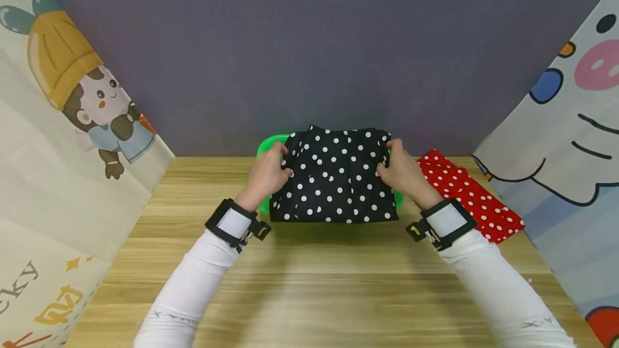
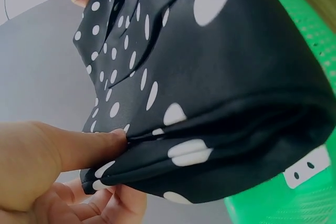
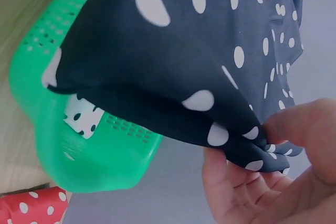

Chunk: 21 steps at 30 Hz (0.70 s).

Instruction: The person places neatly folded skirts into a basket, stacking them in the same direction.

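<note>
A black cloth with white dots [image 1: 338,176] is stretched between both hands above a green plastic basket [image 1: 264,146]. My left hand [image 1: 267,173] pinches its left edge between thumb and fingers. On the opposite side, my right hand [image 1: 400,169] pinches the right edge the same way. Folded layers show at the gripped edges in both wrist views. Most of the basket is hidden under the cloth; its perforated wall [image 3: 31,72] shows in the right wrist view. A white piece with black dots [image 3: 84,116] peeks out inside the basket.
To the right on the wooden table [image 1: 329,294] lies a folded red cloth with white dots [image 1: 471,197], near the right forearm. A dark grey panel [image 1: 319,47] rises behind the basket. Cartoon-printed sheets [image 1: 53,187] border the table on both sides.
</note>
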Motion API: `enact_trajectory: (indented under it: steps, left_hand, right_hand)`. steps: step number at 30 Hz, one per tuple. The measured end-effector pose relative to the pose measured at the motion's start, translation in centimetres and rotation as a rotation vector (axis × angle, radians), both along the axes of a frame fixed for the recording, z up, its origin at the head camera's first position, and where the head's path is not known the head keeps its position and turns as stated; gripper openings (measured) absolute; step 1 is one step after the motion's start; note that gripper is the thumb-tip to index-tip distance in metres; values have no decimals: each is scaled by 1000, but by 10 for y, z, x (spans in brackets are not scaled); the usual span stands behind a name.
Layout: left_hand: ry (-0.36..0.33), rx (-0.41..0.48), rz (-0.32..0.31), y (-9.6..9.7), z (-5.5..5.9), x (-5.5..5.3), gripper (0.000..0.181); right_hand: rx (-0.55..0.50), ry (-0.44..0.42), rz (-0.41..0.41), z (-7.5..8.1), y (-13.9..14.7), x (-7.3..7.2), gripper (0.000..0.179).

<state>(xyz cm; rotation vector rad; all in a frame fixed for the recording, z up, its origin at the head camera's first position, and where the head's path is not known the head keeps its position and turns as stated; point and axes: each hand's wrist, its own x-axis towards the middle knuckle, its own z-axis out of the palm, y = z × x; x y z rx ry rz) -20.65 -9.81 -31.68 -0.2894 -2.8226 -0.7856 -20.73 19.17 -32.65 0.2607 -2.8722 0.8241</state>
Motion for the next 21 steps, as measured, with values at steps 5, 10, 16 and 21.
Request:
enact_trajectory:
  steps: [5, 10, 16, 21]
  left_hand:
    - [-2, -37, 29, 2, 6, -16, 40]
    - [-58, -68, 66, 5, 7, -30, 40]
    - [-86, -100, 94, 8, 3, -43, 37]
    - [-83, -146, 94, 9, -5, -52, 37]
  right_hand:
    - [4, -27, -25, 6, -3, -16, 51]
    - [19, -48, -44, 5, -7, -30, 51]
    - [44, -118, -70, 4, -12, -44, 54]
    - [65, -183, -67, 2, -13, -54, 56]
